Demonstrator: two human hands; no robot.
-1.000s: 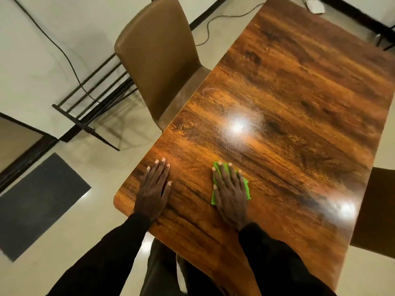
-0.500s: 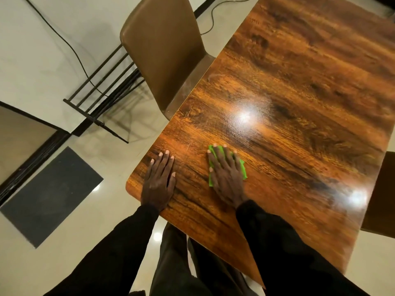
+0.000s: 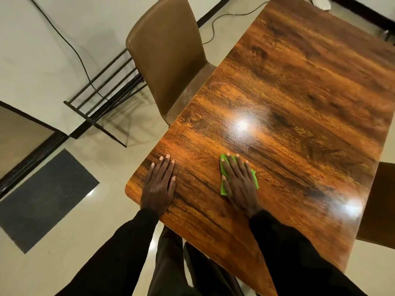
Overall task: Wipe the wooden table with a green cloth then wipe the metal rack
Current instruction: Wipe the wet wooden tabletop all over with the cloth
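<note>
The glossy wooden table [image 3: 299,99] fills the right half of the head view. A small green cloth [image 3: 223,167] lies flat near the table's near-left end, and my right hand [image 3: 239,182] presses on it with straight, spread fingers, covering most of it. My left hand [image 3: 159,184] rests flat on the bare wood by the near-left corner, apart from the cloth. The black metal rack [image 3: 100,103] stands on the floor against the wall, behind the chair to the left.
A brown chair [image 3: 168,50] is pushed against the table's left edge. Another brown seat [image 3: 380,201] is at the right edge. A grey mat [image 3: 42,197] lies on the pale floor at left. Cables run along the wall and floor.
My right hand has slid the green cloth a little to the right, away from my left hand. My left hand stays planted by the corner. The camera has shifted slightly.
</note>
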